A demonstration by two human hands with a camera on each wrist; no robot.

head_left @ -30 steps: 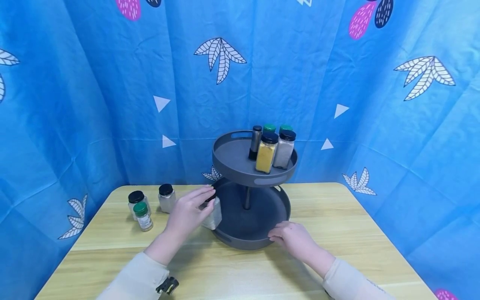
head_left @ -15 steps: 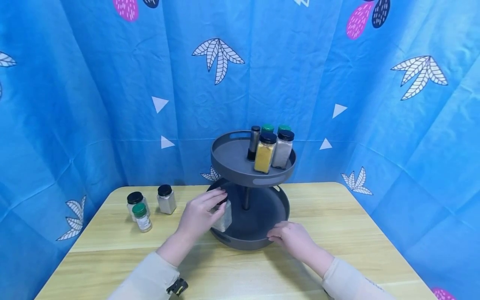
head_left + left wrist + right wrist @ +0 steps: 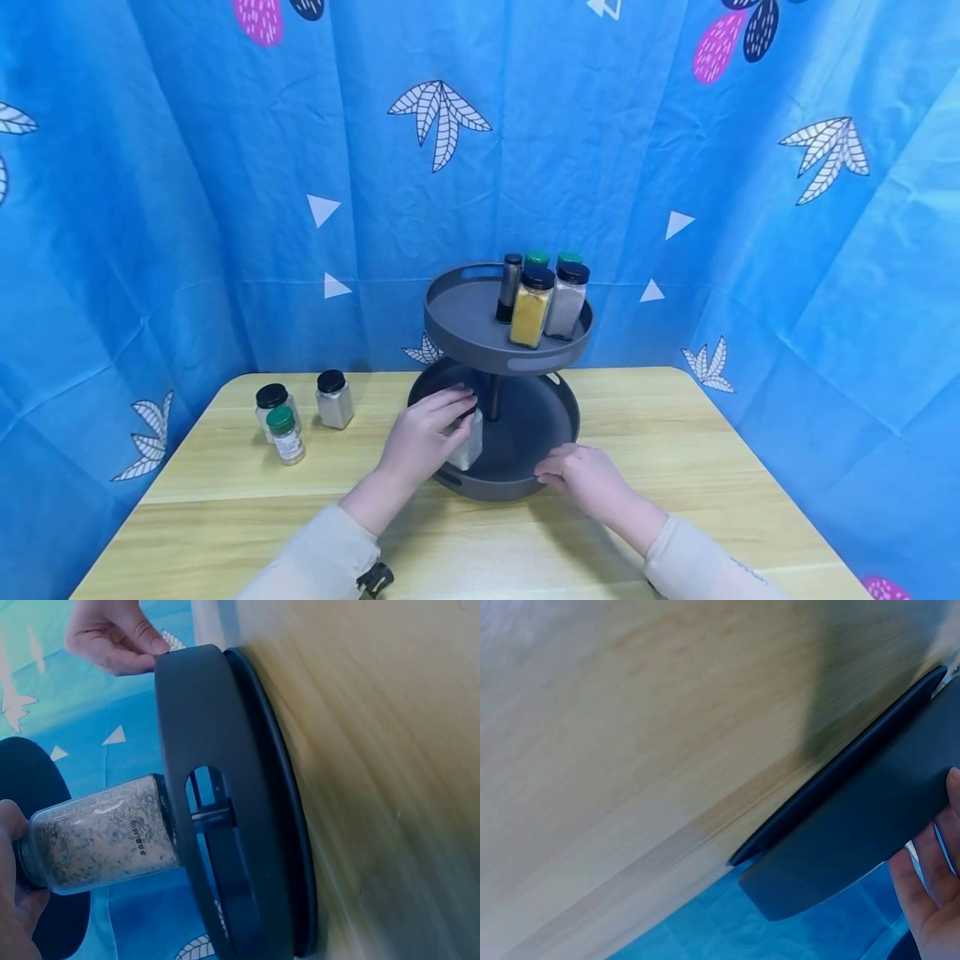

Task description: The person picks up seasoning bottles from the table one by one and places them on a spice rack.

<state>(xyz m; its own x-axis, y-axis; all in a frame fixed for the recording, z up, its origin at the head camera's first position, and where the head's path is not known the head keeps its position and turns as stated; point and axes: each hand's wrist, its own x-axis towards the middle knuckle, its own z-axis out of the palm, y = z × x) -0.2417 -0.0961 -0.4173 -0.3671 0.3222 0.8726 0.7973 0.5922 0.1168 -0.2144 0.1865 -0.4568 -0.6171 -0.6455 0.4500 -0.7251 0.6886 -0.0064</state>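
Note:
My left hand (image 3: 423, 439) grips a clear seasoning jar (image 3: 468, 442) by its black lid. Pale, speckled contents fill the jar in the left wrist view, with small printed marks on its side. It stands over the left part of the lower tier of a dark grey two-tier tray (image 3: 525, 417), its base just behind the rim; whether it touches the tier's floor cannot be seen. At the front right, my right hand (image 3: 581, 477) pinches the lower tier's rim, fingers inside and thumb on the outer wall (image 3: 855, 825).
The upper tier (image 3: 468, 312) overhangs the lower one and bears several jars, among them a yellow-filled jar (image 3: 530, 312). On the table's left stand a black-lidded jar (image 3: 334, 404), another black-lidded jar (image 3: 270, 400) and a green-lidded bottle (image 3: 286, 437). A blue curtain (image 3: 375, 208) hangs behind.
My left hand has carried the jar rightward, from the lower tier's left rim to farther inside it. The right hand has kept its place on the rim.

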